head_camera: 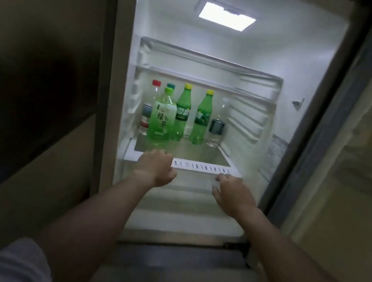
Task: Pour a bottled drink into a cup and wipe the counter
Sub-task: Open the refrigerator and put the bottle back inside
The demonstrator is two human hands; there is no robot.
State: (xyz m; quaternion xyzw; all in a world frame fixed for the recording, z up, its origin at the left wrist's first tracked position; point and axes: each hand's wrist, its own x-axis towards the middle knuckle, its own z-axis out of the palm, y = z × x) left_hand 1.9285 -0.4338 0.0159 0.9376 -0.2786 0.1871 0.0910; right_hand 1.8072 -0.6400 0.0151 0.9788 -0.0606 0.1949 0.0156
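Observation:
An open fridge holds several bottles on a glass shelf (pixel 202 154). A pale green tea bottle (pixel 161 120) with a green cap stands at the front left. Behind it are two green soda bottles with yellow caps (pixel 181 113) (pixel 202 119), a clear red-capped bottle (pixel 147 111) and a clear bottle with a dark label (pixel 216 127). My left hand (pixel 155 167) reaches to the shelf's front lip just below the tea bottle, fingers bent forward and not around it. My right hand (pixel 233 191) hovers at the shelf's right front edge, fingers loosely apart and holding nothing. No cup or counter is in view.
The white shelf trim (pixel 207 168) runs between my hands. An upper shelf (pixel 209 72) sits above the bottles, and a light (pixel 226 16) glows on the fridge ceiling. The open fridge door (pixel 361 143) stands at the right; a dark cabinet wall (pixel 34 69) is at the left.

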